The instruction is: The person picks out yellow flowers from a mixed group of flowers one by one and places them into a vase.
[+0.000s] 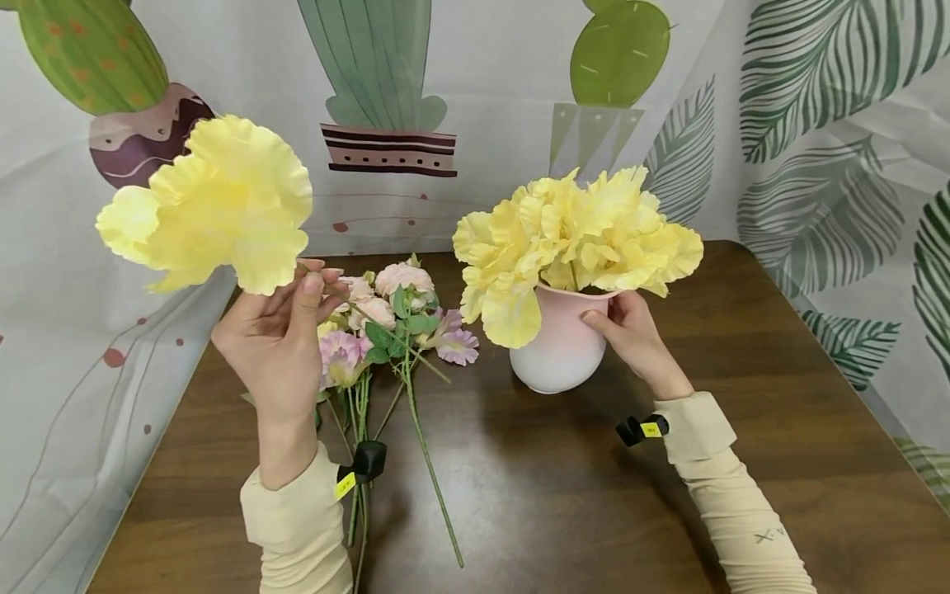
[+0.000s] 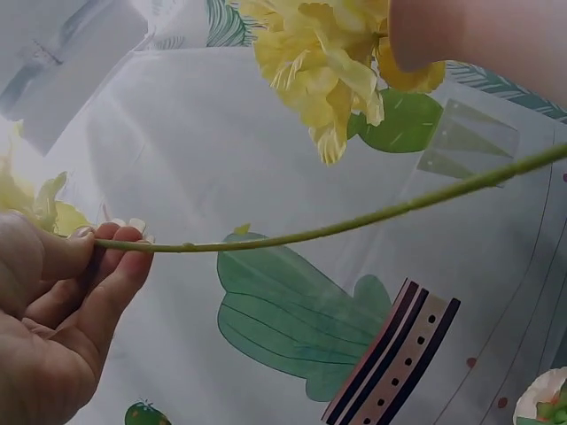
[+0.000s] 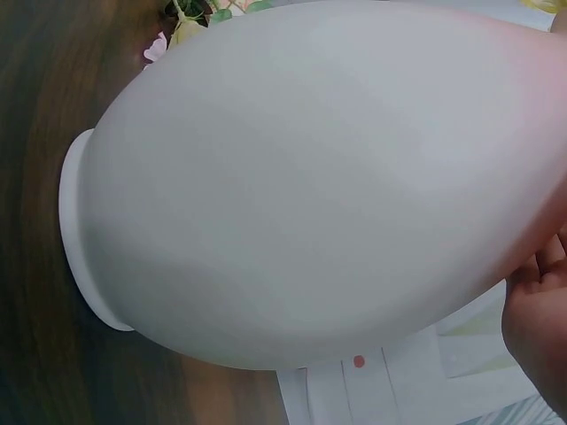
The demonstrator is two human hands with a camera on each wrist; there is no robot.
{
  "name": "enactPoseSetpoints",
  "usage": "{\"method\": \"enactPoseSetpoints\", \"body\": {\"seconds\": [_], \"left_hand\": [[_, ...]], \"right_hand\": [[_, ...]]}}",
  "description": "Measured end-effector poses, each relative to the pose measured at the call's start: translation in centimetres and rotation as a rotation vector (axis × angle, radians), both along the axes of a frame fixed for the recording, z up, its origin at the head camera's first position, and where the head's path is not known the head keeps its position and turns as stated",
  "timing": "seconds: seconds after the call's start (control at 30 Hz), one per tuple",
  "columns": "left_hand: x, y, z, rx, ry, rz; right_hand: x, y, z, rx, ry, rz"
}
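Between thumb and fingers, my left hand (image 1: 278, 346) pinches the green stem (image 2: 354, 221) of a large yellow flower (image 1: 223, 206), held up in the air at the left. The stem slants down to the right over the flowers lying on the table. My right hand (image 1: 634, 338) grips the upper right side of a pink-and-white vase (image 1: 560, 355), thumb on the front near the rim. Several yellow flowers (image 1: 579, 231) fill the vase mouth and hide most of its rim. Up close, the right wrist view shows the vase's rounded body (image 3: 310, 186) and foot (image 3: 75, 230).
Pale pink flowers (image 1: 404, 280) and purple ones (image 1: 456, 338) lie on the brown wooden table (image 1: 564, 511), left of the vase, their green stems (image 1: 430, 470) pointing toward the front edge. Behind hangs a white cloth (image 1: 505, 74) printed with cacti and leaves.
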State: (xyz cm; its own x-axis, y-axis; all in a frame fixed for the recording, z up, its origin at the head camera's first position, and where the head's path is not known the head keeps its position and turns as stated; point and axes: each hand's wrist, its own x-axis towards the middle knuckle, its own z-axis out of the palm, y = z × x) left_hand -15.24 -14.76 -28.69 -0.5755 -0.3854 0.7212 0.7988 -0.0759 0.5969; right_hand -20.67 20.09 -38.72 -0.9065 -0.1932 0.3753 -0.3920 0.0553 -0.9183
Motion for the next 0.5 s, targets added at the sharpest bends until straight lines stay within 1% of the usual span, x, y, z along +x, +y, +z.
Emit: {"method": "enactPoseSetpoints", "body": {"seconds": [0.23,0.4,0.5], "left_hand": [[-0.1,0.5,0.2,0.022,0.016,-0.004],[0.1,0.9,0.4,0.044,0.015,-0.043],[0.3,1.1,0.5,0.037,0.021,-0.069]], "right_hand": [[-0.1,0.0,0.0,-0.011,0.005,0.004],[-0.1,0.0,-0.1,-0.007,0.006,0.003],[-0.1,0.0,-0.1,-0.010,0.005,0.009]]}}
